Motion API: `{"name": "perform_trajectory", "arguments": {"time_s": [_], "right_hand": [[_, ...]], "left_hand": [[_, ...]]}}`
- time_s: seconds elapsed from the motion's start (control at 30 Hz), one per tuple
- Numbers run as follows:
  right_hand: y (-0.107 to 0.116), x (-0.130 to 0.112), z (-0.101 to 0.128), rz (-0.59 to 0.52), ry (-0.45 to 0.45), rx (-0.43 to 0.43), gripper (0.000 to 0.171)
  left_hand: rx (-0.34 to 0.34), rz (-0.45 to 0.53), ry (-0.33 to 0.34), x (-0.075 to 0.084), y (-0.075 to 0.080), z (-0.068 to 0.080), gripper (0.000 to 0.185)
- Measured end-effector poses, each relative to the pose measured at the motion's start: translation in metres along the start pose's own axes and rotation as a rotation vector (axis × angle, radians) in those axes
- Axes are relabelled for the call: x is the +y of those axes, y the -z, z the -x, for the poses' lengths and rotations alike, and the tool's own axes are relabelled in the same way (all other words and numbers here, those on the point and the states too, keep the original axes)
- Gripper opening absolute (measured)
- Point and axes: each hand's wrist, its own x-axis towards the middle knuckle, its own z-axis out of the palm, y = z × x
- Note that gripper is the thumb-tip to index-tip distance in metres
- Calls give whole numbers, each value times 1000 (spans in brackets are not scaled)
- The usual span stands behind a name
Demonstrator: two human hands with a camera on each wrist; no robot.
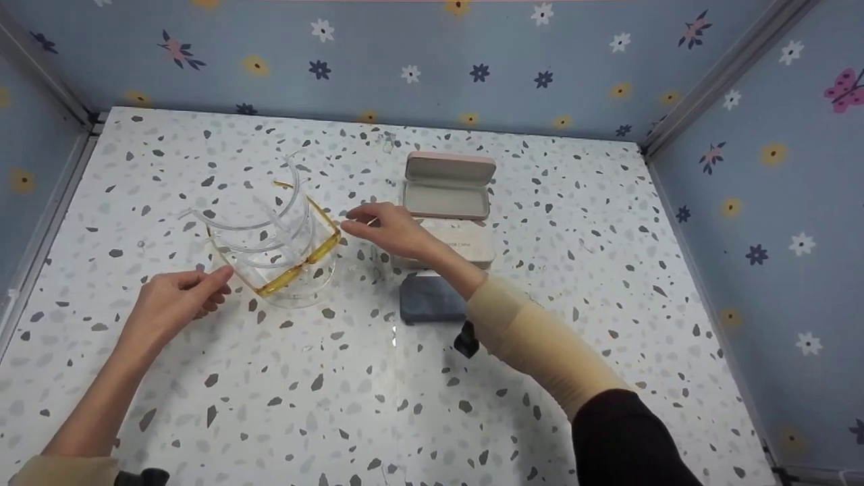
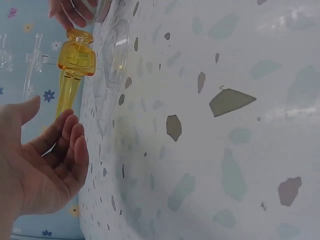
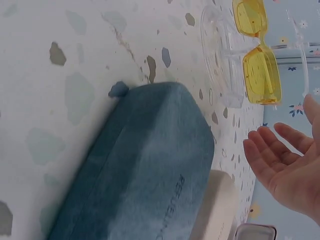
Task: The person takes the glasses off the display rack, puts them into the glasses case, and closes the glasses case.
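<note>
A pair of glasses with yellow lenses [image 1: 283, 278] sits on a clear plastic display stand [image 1: 236, 227], left of the table's middle. My left hand [image 1: 172, 297] is at the left side of the glasses. In the left wrist view, its index fingertip is right by a yellow temple arm, with the thumb raised apart from the fingers [image 2: 75, 150]. By the other front corner of the glasses is my right hand [image 1: 388, 229]. Its fingers [image 3: 272, 155] are loosely bent with nothing between them and the thumb.
An open, pale-lined glasses case [image 1: 447, 199] stands at the back. In front of it lie a whitish case [image 1: 476, 251] and a closed blue-grey case [image 1: 430, 299], both under or beside my right forearm. Flower-patterned panels [image 1: 432, 61] border the speckled table [image 1: 304, 418].
</note>
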Motion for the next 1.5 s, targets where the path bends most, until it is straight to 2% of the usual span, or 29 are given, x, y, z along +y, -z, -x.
{"name": "perform_trajectory", "arguments": {"time_s": [0.13,0.27,0.43,0.87,1.1,1.3,1.5], "right_hand": [[-7,0,-5,2,-21,7,43],[-14,1,-9,-89,-64,14,40],[-22,0,-13,-183,-113,27,39],[-34,-1,-21,-282,-187,55,34],[-32,-2,-21,-369,-228,73,34],[-27,-3,-18,-459,-229,68,32],[-18,-2,-12,-437,-216,63,33]], "left_hand": [[-81,14,17,-2,-2,-3,76],[-155,57,32,-3,-6,-6,75],[-216,162,44,-3,-11,-6,69],[-253,382,42,-5,-20,-6,60],[-262,447,31,-3,-20,-4,56],[-315,500,7,0,-26,2,46],[-376,569,-21,6,-36,5,36]]}}
